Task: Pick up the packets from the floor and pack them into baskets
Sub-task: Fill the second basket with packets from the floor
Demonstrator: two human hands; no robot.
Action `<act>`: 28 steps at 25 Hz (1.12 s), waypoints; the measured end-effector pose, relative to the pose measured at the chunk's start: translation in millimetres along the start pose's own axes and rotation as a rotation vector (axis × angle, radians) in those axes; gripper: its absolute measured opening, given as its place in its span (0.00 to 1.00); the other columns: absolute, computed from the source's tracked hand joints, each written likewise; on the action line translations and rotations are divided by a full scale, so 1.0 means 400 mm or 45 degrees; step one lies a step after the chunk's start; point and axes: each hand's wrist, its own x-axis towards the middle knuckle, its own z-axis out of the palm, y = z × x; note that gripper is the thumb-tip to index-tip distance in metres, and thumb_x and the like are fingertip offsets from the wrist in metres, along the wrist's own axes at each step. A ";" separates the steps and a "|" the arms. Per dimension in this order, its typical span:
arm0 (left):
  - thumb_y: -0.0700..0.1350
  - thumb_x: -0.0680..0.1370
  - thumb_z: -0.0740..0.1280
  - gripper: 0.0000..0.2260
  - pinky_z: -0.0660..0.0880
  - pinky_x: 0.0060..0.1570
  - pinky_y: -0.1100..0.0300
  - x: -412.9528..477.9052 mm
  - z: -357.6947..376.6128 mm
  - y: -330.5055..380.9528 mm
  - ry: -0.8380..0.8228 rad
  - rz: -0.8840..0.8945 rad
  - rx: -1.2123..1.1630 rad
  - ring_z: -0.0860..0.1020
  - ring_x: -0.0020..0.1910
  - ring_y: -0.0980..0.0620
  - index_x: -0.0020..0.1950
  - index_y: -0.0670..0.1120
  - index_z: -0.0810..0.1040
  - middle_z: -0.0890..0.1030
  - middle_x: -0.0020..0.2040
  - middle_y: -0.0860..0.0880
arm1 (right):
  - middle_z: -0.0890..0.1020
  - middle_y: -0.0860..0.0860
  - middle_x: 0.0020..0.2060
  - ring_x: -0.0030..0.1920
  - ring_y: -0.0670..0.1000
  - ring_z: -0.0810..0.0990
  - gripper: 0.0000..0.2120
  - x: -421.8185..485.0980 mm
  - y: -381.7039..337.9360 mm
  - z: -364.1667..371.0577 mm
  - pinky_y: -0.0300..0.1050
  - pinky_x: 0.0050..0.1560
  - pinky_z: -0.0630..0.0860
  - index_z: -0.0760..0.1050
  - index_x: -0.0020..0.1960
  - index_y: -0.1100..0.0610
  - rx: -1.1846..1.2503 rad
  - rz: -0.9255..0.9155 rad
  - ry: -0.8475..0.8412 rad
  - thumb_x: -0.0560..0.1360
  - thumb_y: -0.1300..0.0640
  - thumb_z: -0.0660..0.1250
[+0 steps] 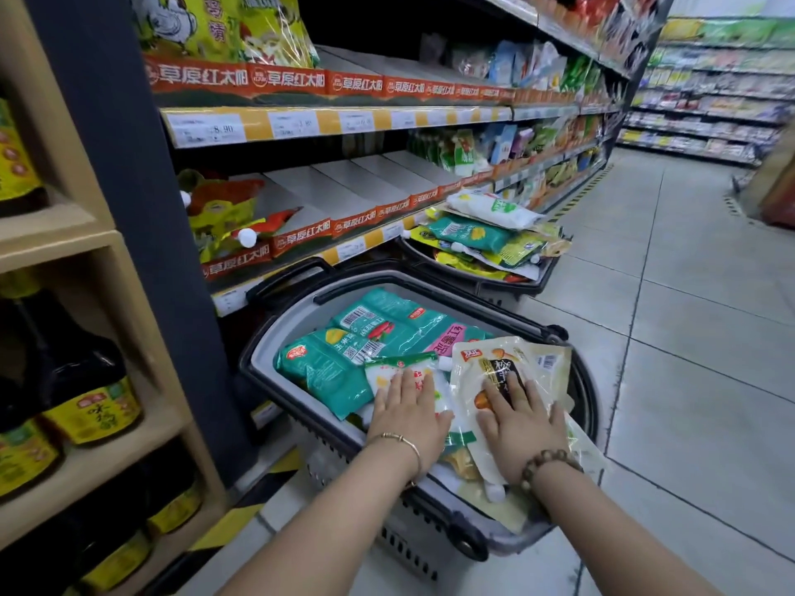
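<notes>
A grey shopping basket stands on the floor in front of me, filled with packets. Teal packets lie at its far left. My left hand presses flat, fingers straight, on a white packet in the basket. My right hand presses flat on a cream packet with a dark label, which overhangs the basket's right rim. A second basket further along the aisle is heaped with white, teal and yellow packets.
Store shelves with price tags and red box fronts run along my left. A wooden rack with dark bottles stands at the near left. Grey tiled floor stretches to the right, with more shelves at the far end.
</notes>
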 end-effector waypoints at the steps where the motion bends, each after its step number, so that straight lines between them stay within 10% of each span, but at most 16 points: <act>1: 0.57 0.81 0.45 0.29 0.39 0.73 0.49 0.002 -0.003 -0.001 -0.021 0.002 0.003 0.38 0.76 0.46 0.77 0.47 0.39 0.38 0.77 0.44 | 0.41 0.48 0.77 0.76 0.51 0.38 0.25 0.004 0.000 0.002 0.59 0.73 0.39 0.42 0.76 0.42 0.008 0.000 -0.006 0.80 0.43 0.40; 12: 0.54 0.82 0.49 0.22 0.56 0.70 0.53 -0.201 -0.081 -0.096 0.369 -0.012 -0.206 0.62 0.71 0.48 0.74 0.48 0.58 0.63 0.73 0.49 | 0.56 0.49 0.76 0.75 0.49 0.55 0.26 -0.096 -0.112 -0.071 0.54 0.75 0.48 0.57 0.75 0.48 0.149 -0.208 0.125 0.79 0.43 0.54; 19: 0.53 0.80 0.55 0.20 0.61 0.65 0.55 -0.591 -0.089 -0.354 0.710 -0.505 -0.328 0.67 0.68 0.49 0.72 0.51 0.64 0.67 0.71 0.51 | 0.75 0.52 0.64 0.64 0.53 0.72 0.24 -0.271 -0.471 -0.069 0.47 0.66 0.66 0.68 0.69 0.51 0.318 -0.922 0.129 0.75 0.48 0.64; 28: 0.52 0.79 0.59 0.19 0.68 0.61 0.52 -1.264 0.092 -0.614 0.997 -1.391 -0.479 0.71 0.64 0.46 0.68 0.47 0.69 0.73 0.65 0.46 | 0.74 0.51 0.66 0.66 0.52 0.71 0.25 -0.644 -1.032 0.052 0.45 0.63 0.69 0.66 0.71 0.47 0.037 -1.816 -0.277 0.75 0.47 0.65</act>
